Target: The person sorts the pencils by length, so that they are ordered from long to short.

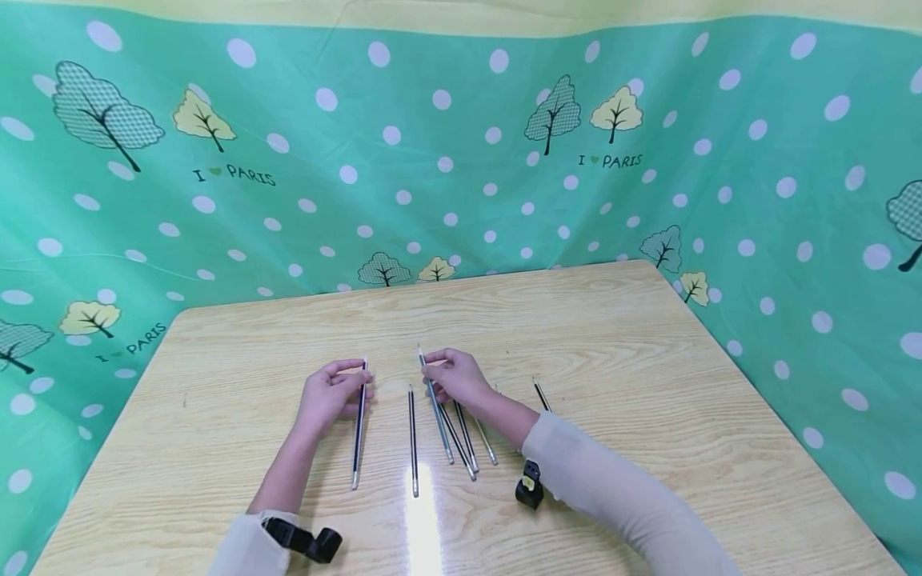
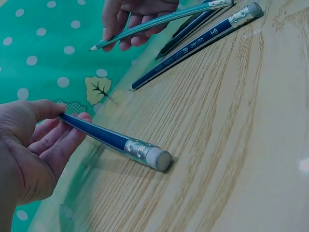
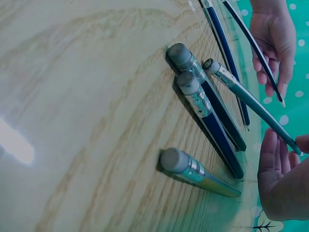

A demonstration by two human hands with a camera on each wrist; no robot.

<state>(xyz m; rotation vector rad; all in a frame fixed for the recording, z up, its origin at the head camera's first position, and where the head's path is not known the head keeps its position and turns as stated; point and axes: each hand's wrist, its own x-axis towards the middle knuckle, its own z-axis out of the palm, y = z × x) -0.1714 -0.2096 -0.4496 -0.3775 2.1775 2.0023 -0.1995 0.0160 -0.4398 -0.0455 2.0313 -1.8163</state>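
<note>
A dark blue pencil (image 1: 359, 436) is pinched near its tip by my left hand (image 1: 333, 394); its eraser end (image 2: 158, 158) points towards the near side. My right hand (image 1: 455, 378) pinches a teal pencil (image 1: 440, 424) near the tip, eraser end towards me, as the right wrist view shows too (image 3: 251, 100). Between the hands a dark pencil (image 1: 413, 440) lies alone on the table. Under and beside my right hand lie two dark pencils (image 3: 212, 130) and a yellowish-green one (image 3: 198, 174), eraser ends near me.
Another dark pencil (image 1: 542, 394) lies right of my right wrist, partly hidden by the sleeve. The wooden table (image 1: 238, 352) reaches back to a green dotted curtain (image 1: 403, 160), which also runs along the left and right sides. Light glares on the near middle of the table.
</note>
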